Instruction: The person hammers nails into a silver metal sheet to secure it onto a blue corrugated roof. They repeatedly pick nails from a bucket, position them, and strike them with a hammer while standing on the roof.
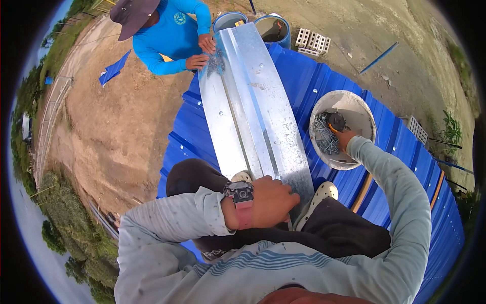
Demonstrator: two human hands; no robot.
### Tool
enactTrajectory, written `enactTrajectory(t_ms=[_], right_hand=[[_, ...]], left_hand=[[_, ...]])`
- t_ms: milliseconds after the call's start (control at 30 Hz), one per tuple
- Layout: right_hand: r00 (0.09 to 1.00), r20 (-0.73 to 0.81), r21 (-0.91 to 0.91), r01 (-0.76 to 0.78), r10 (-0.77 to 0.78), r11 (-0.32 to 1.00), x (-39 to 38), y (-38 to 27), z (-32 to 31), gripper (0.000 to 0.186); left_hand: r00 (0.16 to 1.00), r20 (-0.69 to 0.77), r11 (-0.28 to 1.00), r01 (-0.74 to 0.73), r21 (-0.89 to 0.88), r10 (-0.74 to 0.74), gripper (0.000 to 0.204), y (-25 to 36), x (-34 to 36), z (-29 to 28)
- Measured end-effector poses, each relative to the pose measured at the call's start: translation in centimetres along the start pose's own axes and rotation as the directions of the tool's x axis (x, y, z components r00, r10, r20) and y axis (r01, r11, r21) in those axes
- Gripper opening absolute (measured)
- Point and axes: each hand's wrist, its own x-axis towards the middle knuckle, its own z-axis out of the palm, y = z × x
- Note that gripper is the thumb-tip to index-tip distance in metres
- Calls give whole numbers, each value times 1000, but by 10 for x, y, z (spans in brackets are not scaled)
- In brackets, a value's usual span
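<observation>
Roof, right fingers seemingly closed on tool

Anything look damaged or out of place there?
Yes: the silver metal sheet has a dark, blotchy patch near the co-worker's hands, unlike its brighter surface; dirt or damage, I can't tell. A blue sheet piece lies apart on brown ground, left.

We have a long, silvery sheet-metal flashing running away from beneath our left hand, creased lengthwise, scuffed, and dark-smudged at its far end. Well to the right of that hand, our pale, grimy bucket stands open. In it, left of our right hand, lie loose silvery screws; a black-and-yellow tape measure meets that hand's fingertips.
</observation>
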Motion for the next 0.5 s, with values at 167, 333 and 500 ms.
enactTrajectory(t_ms=[167,333,500], right_hand=[[969,49,163,-245,240,956,22,-4,54,31],[978,173,-11,-121,121,993,19,-3,41,31],[973,189,35,-141,132,989,26,-13,35,35]], left_hand=[[998,27,998,63,15,-63,35,1,2,-2],[1000,12,1000,27,-9,-27,38,-3,2,0],[996,87,998,-23,-60,28,44,7,-3,-22]])
